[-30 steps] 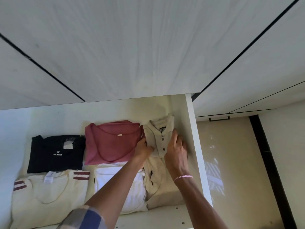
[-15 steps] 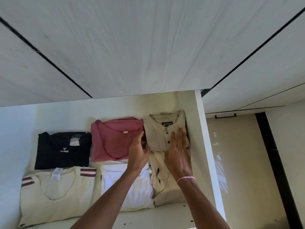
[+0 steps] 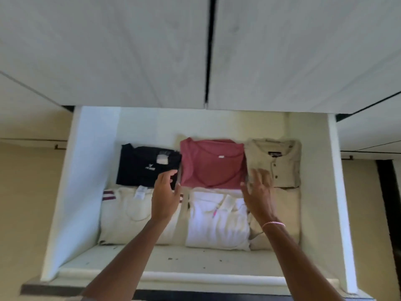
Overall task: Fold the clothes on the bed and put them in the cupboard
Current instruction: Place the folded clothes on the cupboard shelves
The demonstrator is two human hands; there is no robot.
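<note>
The folded beige buttoned shirt (image 3: 280, 164) lies far right on the white cupboard shelf (image 3: 173, 263) among other folded garments (image 3: 212, 164). The left hand (image 3: 166, 196) and right hand (image 3: 260, 196) hover with fingers relaxed, holding nothing. Stowing seems nearly finished.

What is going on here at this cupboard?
A person is arranging folded clothes on an open cupboard shelf. The folded pieces lie there in two rows. Both hands are open and hold nothing: the left hand is by the black shirt, the right hand is over the edge of the beige buttoned shirt, and the red shirt lies between them.
</note>
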